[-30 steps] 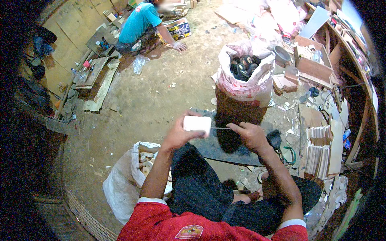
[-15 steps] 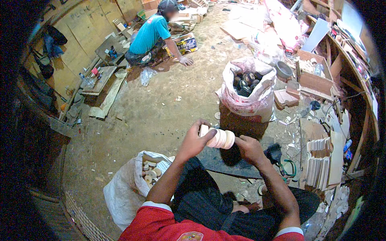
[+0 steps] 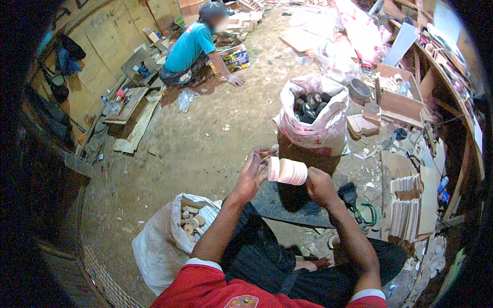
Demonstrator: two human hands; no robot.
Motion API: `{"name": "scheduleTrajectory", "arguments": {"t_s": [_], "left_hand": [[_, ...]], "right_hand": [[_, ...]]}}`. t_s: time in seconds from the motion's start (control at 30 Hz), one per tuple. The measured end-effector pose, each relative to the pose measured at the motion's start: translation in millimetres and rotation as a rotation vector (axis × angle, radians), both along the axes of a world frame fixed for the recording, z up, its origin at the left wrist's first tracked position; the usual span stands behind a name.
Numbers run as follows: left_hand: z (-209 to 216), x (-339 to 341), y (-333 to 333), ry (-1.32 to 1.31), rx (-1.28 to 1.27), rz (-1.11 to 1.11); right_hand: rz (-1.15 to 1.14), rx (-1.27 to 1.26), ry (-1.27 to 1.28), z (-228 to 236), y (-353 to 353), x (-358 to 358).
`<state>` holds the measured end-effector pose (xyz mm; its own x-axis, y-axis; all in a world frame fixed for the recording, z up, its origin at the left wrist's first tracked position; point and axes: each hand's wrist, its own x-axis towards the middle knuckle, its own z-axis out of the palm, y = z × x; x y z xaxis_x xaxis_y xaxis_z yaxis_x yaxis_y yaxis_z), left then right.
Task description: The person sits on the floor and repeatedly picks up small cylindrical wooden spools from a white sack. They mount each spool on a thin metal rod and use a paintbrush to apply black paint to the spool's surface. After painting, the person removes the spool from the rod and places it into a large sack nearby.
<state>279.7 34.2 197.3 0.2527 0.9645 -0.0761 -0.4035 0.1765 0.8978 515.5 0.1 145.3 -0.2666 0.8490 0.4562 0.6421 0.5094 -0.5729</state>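
In front of me, a row of pale round wooden discs (image 3: 292, 172) lies sideways between my two hands. My left hand (image 3: 251, 174) has its thumb and fingers around the end disc (image 3: 273, 169), with a narrow gap between that disc and the others. At the opposite end my right hand (image 3: 320, 186) is closed; whatever runs inside its fist or through the discs is hidden. Beside my left forearm stands a white sack (image 3: 163, 241) with loose wooden discs (image 3: 192, 224) in it. Beyond my hands is another white sack (image 3: 314, 131), holding dark round pieces (image 3: 309, 106).
A dark board (image 3: 287, 211) lies below my hands. On the right are stacked thin wooden pieces (image 3: 405, 208), a wooden box (image 3: 403, 97) and a grey bowl (image 3: 360, 90). A person in a teal shirt (image 3: 189, 49) sits at the far left, one hand on the floor.
The row of discs has turned more level and its discs sit closer together. My left hand has shifted slightly, its fingers spread more around the end disc.
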Motion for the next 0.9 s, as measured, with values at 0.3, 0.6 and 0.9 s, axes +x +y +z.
{"name": "scheduleTrajectory", "arguments": {"t_s": [0.3,0.6,0.9], "left_hand": [[16.6,26.2,0.3,0.693,0.361,0.214],[65.2,95.7,37.4,0.912,0.642,0.339],[160.6,217.7,44.7,0.763,1.253,0.297]], "right_hand": [[-0.069,0.078,0.027,22.5,-0.2,18.0],[-0.393,0.053,-0.157,57.0,10.7,87.3],[-0.551,0.429,0.022,138.3,-16.9,146.0]]}}
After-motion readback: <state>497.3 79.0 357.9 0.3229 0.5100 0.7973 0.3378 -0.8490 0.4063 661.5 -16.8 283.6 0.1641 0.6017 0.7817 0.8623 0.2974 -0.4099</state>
